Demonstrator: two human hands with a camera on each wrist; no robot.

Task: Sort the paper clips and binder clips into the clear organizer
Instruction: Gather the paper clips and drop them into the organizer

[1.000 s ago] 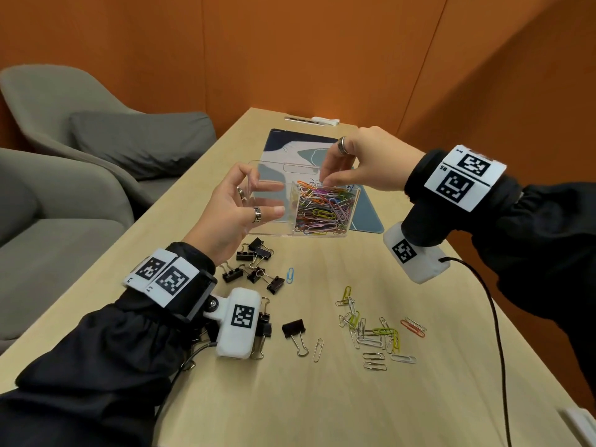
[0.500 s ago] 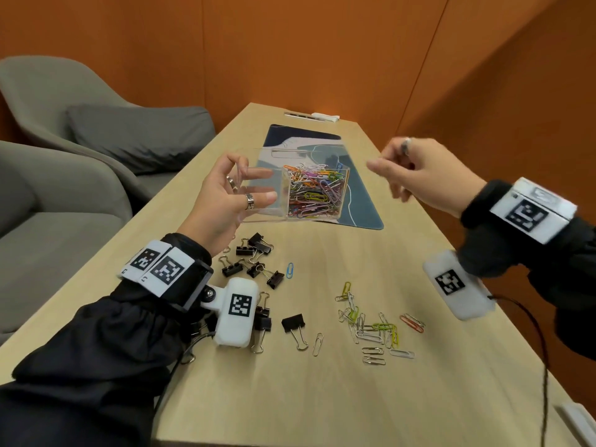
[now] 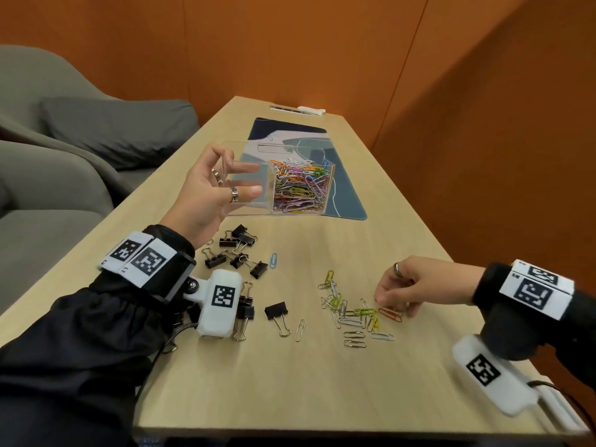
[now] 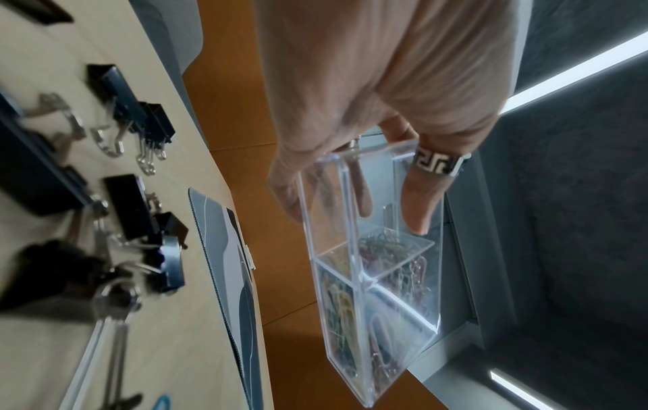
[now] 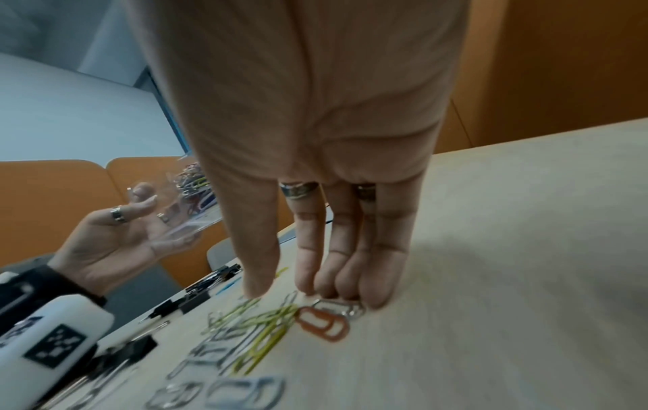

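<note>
Holding the clear acrylic two-compartment organizer (image 3: 277, 185) up off the counter (image 3: 322, 382) in my left hand (image 3: 206, 195), thumb along the near wall and fingers curled round the far side of the empty compartment. The other compartment is already packed with coloured wire paper clips (image 3: 300, 185), so the weight sits away from my grip and the box wants to tip that way. Slick plastic too, so I reckon a firm grip at the divider end is smarter.

My right hand (image 3: 416, 288) is down on the loose pile of coloured and silver paper clips (image 3: 354, 314), fingers straight and bunched together, tips touching the counter right by the orange paper clip (image 3: 390, 313); nothing pinched yet as far as I can tell. These are light, thin, springy and lie flat, so probably easier to rake a few together and pinch by the loop end.

The black binder clips with silver wire handles (image 3: 240, 253) sit below the organizer near my left wrist, untouched. Stiffer, chunkier, easy to grab by the body.
</note>
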